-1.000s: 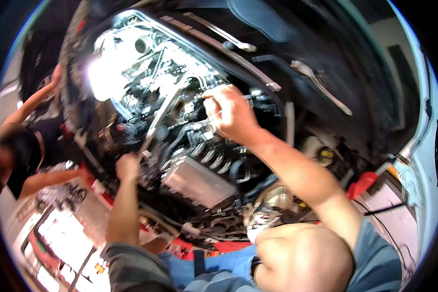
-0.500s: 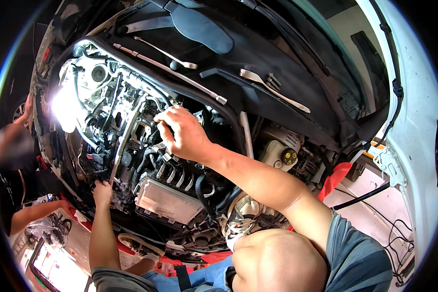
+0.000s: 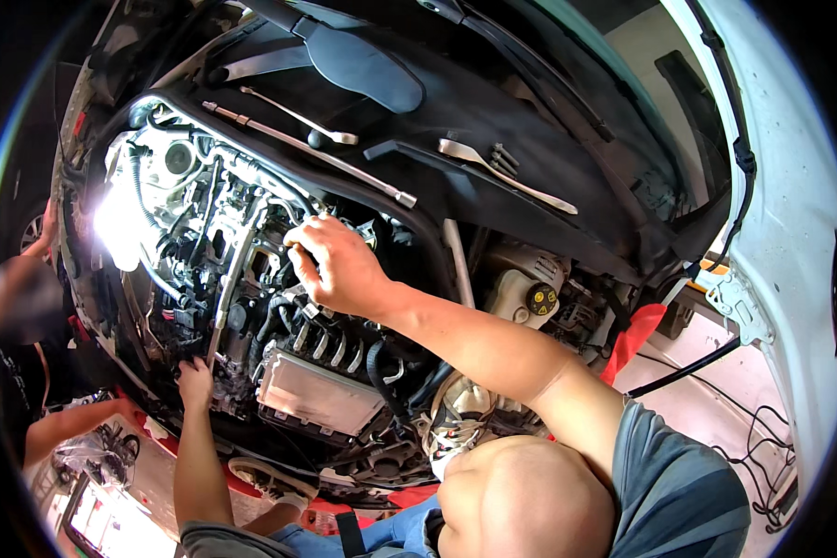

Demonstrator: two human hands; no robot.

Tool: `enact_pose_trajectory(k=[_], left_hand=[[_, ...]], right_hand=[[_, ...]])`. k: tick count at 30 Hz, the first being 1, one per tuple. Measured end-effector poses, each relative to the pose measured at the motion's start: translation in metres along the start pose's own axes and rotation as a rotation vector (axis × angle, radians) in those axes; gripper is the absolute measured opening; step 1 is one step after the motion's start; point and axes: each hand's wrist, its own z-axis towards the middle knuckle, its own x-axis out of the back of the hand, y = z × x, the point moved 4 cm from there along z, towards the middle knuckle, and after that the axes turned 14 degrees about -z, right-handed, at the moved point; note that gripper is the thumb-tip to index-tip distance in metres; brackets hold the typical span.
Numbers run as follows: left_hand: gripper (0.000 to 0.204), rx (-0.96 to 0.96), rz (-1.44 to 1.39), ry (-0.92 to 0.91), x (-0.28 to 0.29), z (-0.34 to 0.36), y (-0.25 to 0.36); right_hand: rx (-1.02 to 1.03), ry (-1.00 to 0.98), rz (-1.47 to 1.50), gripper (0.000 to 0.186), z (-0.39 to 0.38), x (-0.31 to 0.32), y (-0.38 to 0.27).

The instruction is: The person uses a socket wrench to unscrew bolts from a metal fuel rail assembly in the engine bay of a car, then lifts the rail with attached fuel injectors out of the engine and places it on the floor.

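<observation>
My right hand (image 3: 337, 265) is curled over the middle of an open engine bay (image 3: 279, 316), at the upper end of a long silver bar (image 3: 228, 298); what its fingers grip is hidden. Down at the front left, my left hand (image 3: 195, 379) has its fingers closed beside the bar's lower end; I cannot make out what they hold. Below my right forearm sits a metal box (image 3: 316, 391) with curved pipes. A bright glare (image 3: 116, 219) washes out the engine's left side. My bare knee (image 3: 521, 493) and sneaker (image 3: 451, 423) rest at the bay's front right.
Wrenches (image 3: 507, 177) and an extension bar (image 3: 312, 153) lie along the black cowl (image 3: 567, 223). A reservoir (image 3: 521, 298) sits at right, beside the pale raised panel (image 3: 790, 279). A co-worker (image 3: 23, 353) leans in from the left. Cables (image 3: 772, 465) lie on the floor at right.
My view has shifted and sharpened, so the engine and both hands appear further left. My hands stay at about the same places on the engine, with little visible movement.
</observation>
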Motion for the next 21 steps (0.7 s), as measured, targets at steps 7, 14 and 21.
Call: enact_pose_trajectory(k=[7, 14, 21], left_hand=[[0.042, -0.135, 0.156, -0.139, 0.003, -0.003, 0.005], [0.041, 0.028, 0.054, 0.042, -0.005, -0.002, -0.015], [0.043, -0.044, 0.196, -0.11, 0.0, -0.01, 0.005]], right_hand=[[0.016, 0.032, 0.019, 0.008, 0.0, -0.001, -0.001], [0.024, 0.029, 0.039, 0.01, 0.001, -0.002, -0.002], [0.004, 0.011, 0.038, 0.01, -0.002, 0.001, 0.001]])
